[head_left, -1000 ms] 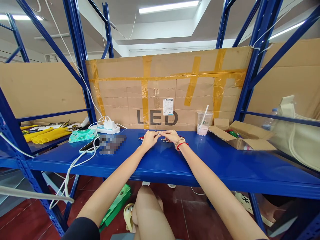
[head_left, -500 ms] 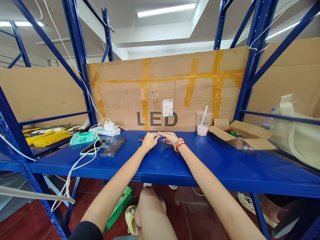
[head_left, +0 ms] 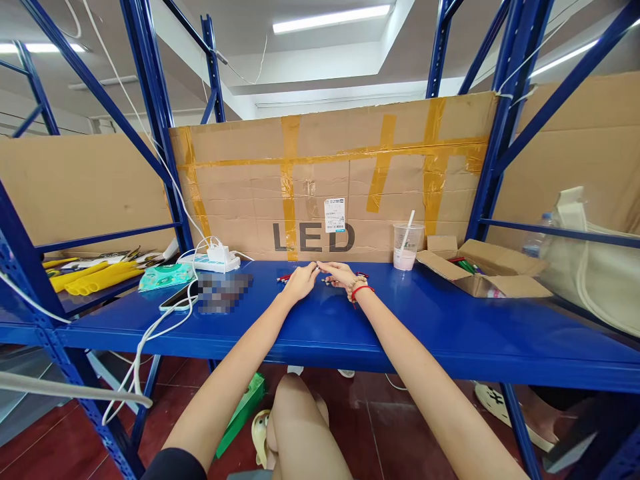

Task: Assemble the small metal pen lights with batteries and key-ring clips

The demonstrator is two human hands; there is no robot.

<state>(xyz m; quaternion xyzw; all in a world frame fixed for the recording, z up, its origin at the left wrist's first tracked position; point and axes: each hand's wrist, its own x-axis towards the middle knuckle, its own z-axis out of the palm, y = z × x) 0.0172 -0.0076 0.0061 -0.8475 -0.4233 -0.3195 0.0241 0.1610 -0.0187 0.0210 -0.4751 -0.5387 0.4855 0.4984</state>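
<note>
My left hand (head_left: 300, 282) and my right hand (head_left: 339, 274) meet fingertip to fingertip above the blue shelf (head_left: 320, 320), towards its back. Both hands are closed in a pinch; whatever is between the fingertips is too small to make out. Small red items (head_left: 283, 279) lie just left of my left hand. More small red and silvery pieces (head_left: 362, 275) show around my right hand, partly hidden by it. A red cord bracelet (head_left: 361, 291) and a beaded one circle my right wrist.
A plastic cup with a straw (head_left: 404, 248) and an open cardboard box (head_left: 483, 270) stand to the right. To the left are a power strip (head_left: 220, 261), a phone (head_left: 177, 298), a teal packet (head_left: 166, 277) and white cables. A taped cardboard sheet (head_left: 240, 200) closes the back.
The hands stay together in nearly the same place, with only a slight shift of the fingers. The whole view has moved very slightly.
</note>
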